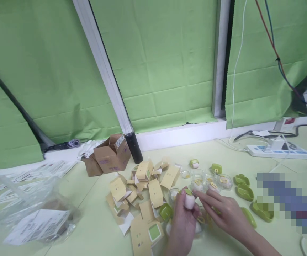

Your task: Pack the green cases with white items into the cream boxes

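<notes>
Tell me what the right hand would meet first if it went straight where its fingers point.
Probably the small white item with green top, held in the left hand. The right hand's fingertips look very close, perhaps touching; depth is unclear.

From where I stand, a patch of coarse blocks (297,209) blots out whatever lies at the lower right. The left hand (184,227) covers part of the small white case (189,202), and its wrist runs off the bottom edge, as does the forearm behind the right hand (226,209). That label (40,224) by the cloudy plastic bag (6,220) is too blurred to read; I can't make out the tiny print on the yellow boxes (155,192) either.
</notes>
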A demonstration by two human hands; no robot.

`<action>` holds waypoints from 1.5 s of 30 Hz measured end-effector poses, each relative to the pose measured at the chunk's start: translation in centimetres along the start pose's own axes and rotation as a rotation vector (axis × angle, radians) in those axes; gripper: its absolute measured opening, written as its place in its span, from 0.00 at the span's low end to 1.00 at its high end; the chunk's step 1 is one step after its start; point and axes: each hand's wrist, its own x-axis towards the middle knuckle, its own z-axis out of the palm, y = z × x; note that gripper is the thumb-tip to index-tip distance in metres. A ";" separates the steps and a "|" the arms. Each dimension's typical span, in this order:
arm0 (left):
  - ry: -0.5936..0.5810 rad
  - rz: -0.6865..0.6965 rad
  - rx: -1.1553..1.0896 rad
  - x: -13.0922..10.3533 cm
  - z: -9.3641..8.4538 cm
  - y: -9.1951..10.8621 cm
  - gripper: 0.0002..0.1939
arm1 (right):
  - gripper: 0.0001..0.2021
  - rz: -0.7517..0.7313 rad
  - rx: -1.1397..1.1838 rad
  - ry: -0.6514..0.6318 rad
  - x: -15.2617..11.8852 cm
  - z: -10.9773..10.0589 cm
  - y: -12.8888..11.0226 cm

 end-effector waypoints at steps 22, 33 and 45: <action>0.044 -0.104 -0.052 -0.1 0.6 0.4 0.10 | 0.25 -0.076 -0.404 0.072 -0.5 2.0 0.0; -0.010 -0.035 0.036 -0.3 0.1 0.6 0.07 | 0.25 -0.022 -0.246 0.008 -0.4 1.4 -0.3; -0.265 0.254 0.891 0.2 1.3 0.5 0.47 | 0.12 0.392 0.380 -0.178 3.2 -3.6 0.1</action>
